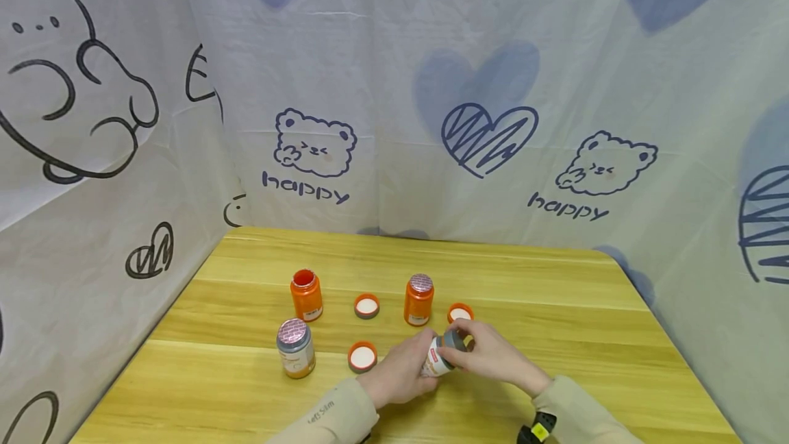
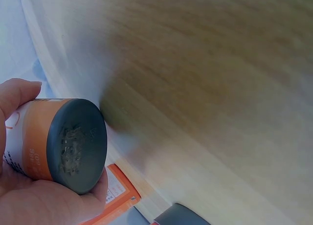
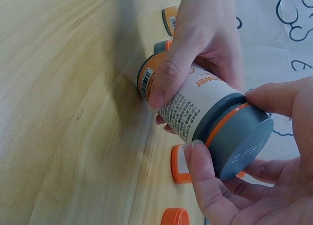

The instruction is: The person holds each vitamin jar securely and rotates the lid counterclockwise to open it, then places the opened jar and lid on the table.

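My left hand [image 1: 401,372] grips the body of a pill bottle [image 3: 195,107] with a white and orange label, thumb across the label in the right wrist view. The bottle is tilted above the table, its grey cap [image 3: 244,142] toward the right hand. My right hand [image 1: 493,356] holds that cap between thumb and fingers. An orange ring shows between cap and bottle neck. In the left wrist view the bottle's dark grey base [image 2: 77,146] faces the camera. A loose cap [image 1: 460,311], partly hidden by the right hand, lies just behind it.
On the wooden table [image 1: 555,307] stand an orange bottle with an uncovered mouth [image 1: 307,301], an orange bottle with a foil seal [image 1: 419,305] and a grey foil-sealed bottle [image 1: 296,355]. Two loose caps, a rear cap [image 1: 366,306] and a front cap [image 1: 362,358], lie between them.
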